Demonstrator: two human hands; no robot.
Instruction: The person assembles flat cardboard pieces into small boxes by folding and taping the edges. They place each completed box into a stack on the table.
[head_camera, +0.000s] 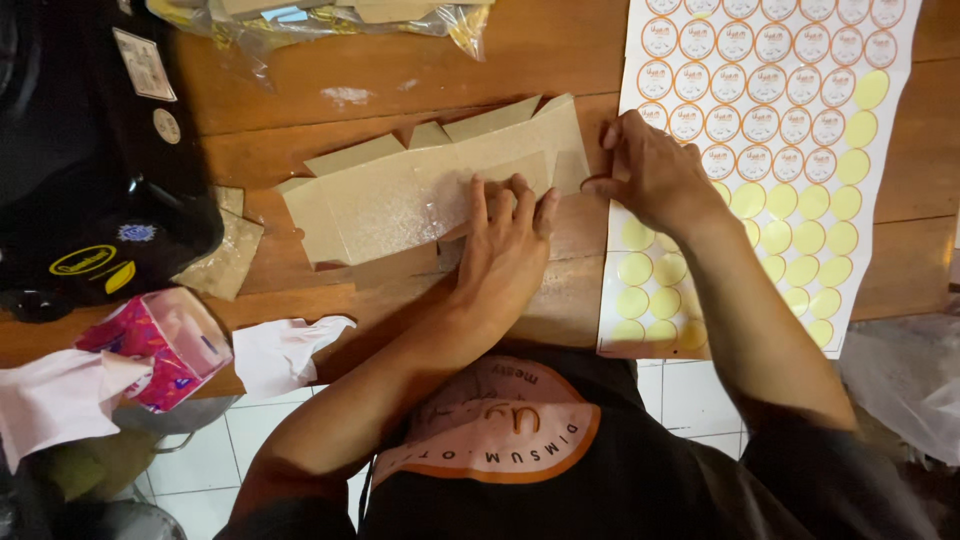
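A person's left hand (505, 235) presses flat, fingers spread, on brown paper pouches (430, 185) on a wooden table (540, 50), while the right hand (650, 170) pinches at a sticker sheet (800, 110).

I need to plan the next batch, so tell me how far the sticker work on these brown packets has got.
Done: much of the white sheet of round stickers is peeled, leaving bare yellow circles in its lower part. In hand: the left hand presses flat on the row of brown paper packets with clear windows, while the right hand picks at the sheet's edge. Left: the upper rows of stickers remain.
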